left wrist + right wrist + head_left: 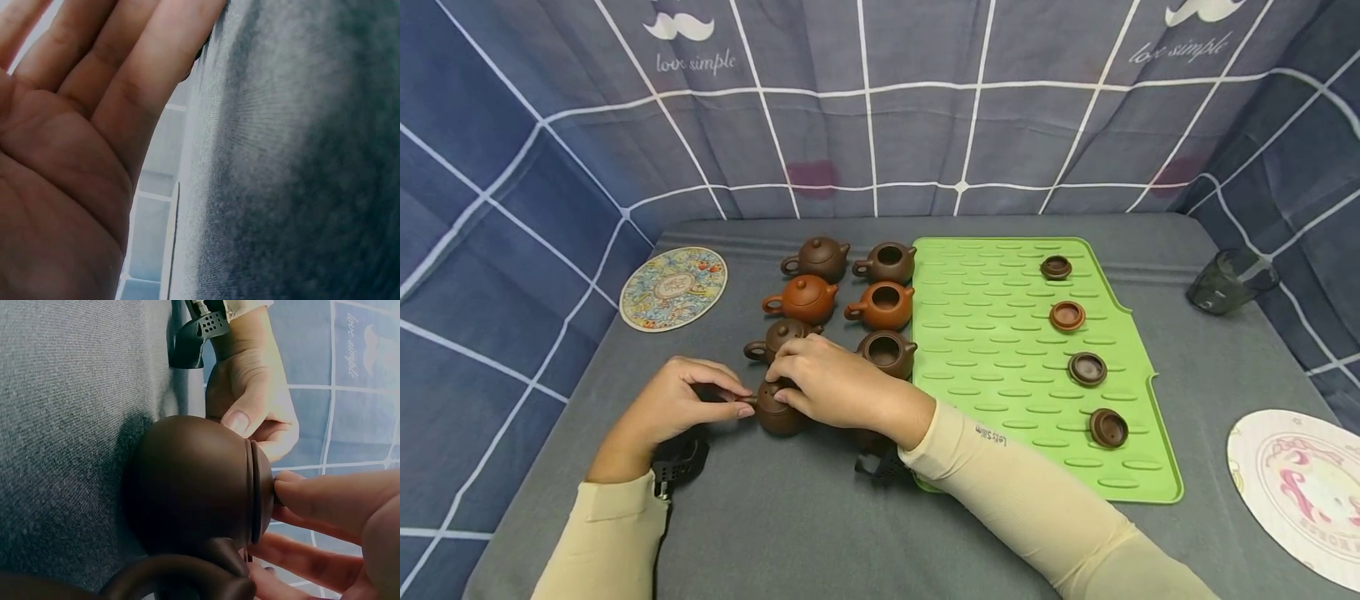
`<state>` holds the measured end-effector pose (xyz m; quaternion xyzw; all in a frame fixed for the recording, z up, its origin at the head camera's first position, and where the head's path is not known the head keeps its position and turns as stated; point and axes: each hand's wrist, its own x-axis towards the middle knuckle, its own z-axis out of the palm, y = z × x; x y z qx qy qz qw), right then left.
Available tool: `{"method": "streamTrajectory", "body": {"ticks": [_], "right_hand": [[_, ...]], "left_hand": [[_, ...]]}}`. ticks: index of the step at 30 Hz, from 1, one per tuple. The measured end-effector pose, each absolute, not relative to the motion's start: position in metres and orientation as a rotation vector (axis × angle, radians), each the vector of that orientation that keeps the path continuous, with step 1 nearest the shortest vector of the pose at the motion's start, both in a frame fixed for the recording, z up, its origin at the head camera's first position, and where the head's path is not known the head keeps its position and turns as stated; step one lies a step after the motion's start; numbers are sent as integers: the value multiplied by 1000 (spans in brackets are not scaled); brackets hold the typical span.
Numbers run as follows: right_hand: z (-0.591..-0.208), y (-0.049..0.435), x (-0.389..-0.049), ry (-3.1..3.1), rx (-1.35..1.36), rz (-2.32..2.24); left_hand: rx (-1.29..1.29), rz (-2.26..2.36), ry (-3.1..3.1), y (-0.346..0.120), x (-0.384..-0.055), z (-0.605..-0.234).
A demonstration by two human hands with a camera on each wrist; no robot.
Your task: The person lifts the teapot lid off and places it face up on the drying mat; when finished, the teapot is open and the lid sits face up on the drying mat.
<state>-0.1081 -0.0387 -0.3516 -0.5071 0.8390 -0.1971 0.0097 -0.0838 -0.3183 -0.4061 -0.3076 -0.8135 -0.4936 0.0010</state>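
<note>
In the head view, a dark brown teapot (777,417) stands at the front of the left column, its lid on. My left hand (679,402) pinches its handle between thumb and fingers. My right hand (835,379) reaches over from the right, and its thumb and fingers pinch the knob of the lid. The right wrist view shows that lid (261,494) seated on the round body, with the right fingers (325,500) at the knob. The left wrist view has mostly the left palm (59,162); the teapot is hidden there.
Behind are lidded teapots, one orange (807,298). A second column holds lidless ones (887,263); the right forearm covers its front. Several lids (1087,369) lie on a green mat (1000,333). Coasters (673,290) (1300,492) and a dark glass (1221,283) sit at the sides.
</note>
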Motion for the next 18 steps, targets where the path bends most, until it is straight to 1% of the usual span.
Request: {"method": "streamTrajectory", "body": {"ticks": [12,18], "right_hand": [[-352,-39,-109,2594,-1617,-727],[-353,-39,-109,2600,-1643,-676]], "left_hand": [[-941,-1589,-2593,-319,-85,-404],[-938,-1597,-2606,-319,-85,-404]]}}
